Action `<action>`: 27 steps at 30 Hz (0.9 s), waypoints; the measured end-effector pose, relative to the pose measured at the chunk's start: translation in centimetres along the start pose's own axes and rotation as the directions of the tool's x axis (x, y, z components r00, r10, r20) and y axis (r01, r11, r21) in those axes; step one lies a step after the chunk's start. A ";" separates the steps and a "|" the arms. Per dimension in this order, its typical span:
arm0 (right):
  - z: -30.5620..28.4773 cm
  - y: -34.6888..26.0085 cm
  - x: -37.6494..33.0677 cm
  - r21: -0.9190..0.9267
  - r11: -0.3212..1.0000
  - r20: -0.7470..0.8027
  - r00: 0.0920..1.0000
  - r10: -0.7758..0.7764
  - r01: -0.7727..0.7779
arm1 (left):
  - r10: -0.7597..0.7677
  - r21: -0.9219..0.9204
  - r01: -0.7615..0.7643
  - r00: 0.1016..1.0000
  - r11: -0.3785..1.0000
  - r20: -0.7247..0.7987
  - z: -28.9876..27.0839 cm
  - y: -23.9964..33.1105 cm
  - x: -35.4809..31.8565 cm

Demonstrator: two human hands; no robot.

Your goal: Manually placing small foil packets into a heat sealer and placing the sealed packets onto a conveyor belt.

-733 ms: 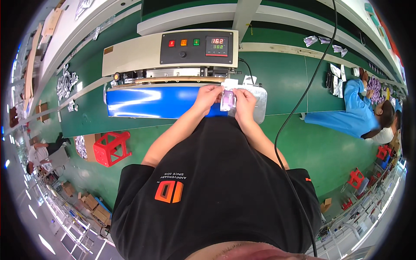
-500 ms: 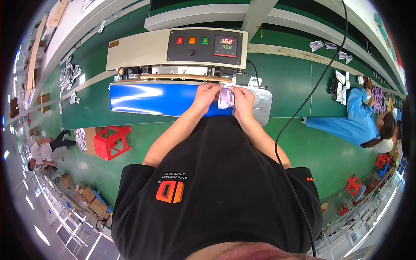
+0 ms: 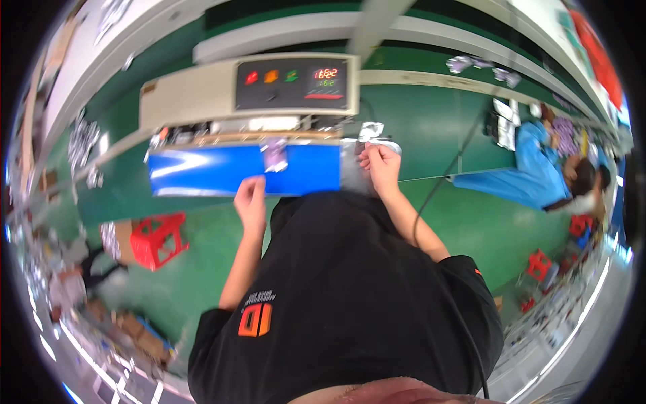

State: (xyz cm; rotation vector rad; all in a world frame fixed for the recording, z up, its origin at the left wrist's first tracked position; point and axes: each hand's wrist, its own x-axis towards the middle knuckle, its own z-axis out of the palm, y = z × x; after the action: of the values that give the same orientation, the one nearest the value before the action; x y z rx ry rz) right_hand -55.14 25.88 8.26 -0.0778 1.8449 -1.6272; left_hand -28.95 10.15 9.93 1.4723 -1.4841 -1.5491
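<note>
At far left, crumpled silver packets (image 3: 83,141) are lying on the green table (image 3: 417,101), while below them a red stool (image 3: 159,239) is standing on the floor next to a cardboard box (image 3: 123,242). Toward the centre, a beige machine (image 3: 188,97) is extending along the table, its dark control panel (image 3: 289,97) showing red, orange and green buttons and a lit display. In front of it a blue belt (image 3: 202,174) is running lengthwise. The left hand (image 3: 252,195) is hovering over the belt's near edge, thumb and fingertips standing narrowly apart and nothing visible between them; contact with the belt cannot be told. Just beyond, a purple-printed packet (image 3: 275,156) is lying on the belt, its far end reaching the machine's front. At the belt's right end a grey metal plate (image 3: 353,172) is adjoining. Over this plate the right hand (image 3: 381,165) is bending its fingers close together, just beside a silvery packet (image 3: 370,131); blur is hiding whether they are gripping it. Farther right, dark and silver pouches (image 3: 503,124) are lying on the table, and a co-worker in blue (image 3: 545,168) is sitting near purple packets (image 3: 562,132).
</note>
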 end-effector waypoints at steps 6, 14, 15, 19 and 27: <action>-10.5 0.9 7.7 0.048 0.997 -0.412 0.910 -0.040 0.066 | -0.071 0.092 0.050 0.968 0.994 0.240 3.5 -1.0 -4.3; -24.6 5.5 34.8 -0.892 0.389 -0.126 0.701 -0.702 0.229 | 0.054 0.354 -0.084 0.994 0.931 0.095 3.8 -2.7 -8.9; -27.0 5.0 38.9 -0.987 -0.063 0.147 0.678 -0.720 0.148 | -0.050 0.325 0.017 0.994 0.945 0.093 4.1 -3.5 -10.0; -30.0 4.2 51.6 -0.983 0.174 0.019 0.975 -0.222 0.059 | -0.225 0.328 0.205 0.974 0.922 0.026 3.6 -6.3 -16.2; -24.5 2.0 50.3 -0.881 0.407 -0.367 0.893 -0.261 -0.242 | -0.263 0.235 0.297 0.951 0.926 -0.165 4.1 -4.6 -18.9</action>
State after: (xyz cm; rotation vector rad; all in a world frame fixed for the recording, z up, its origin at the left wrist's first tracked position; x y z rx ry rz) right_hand -105.88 24.33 -15.38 -0.1958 2.9394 -0.3776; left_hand -26.44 29.81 11.19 1.9732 -1.4908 -1.4207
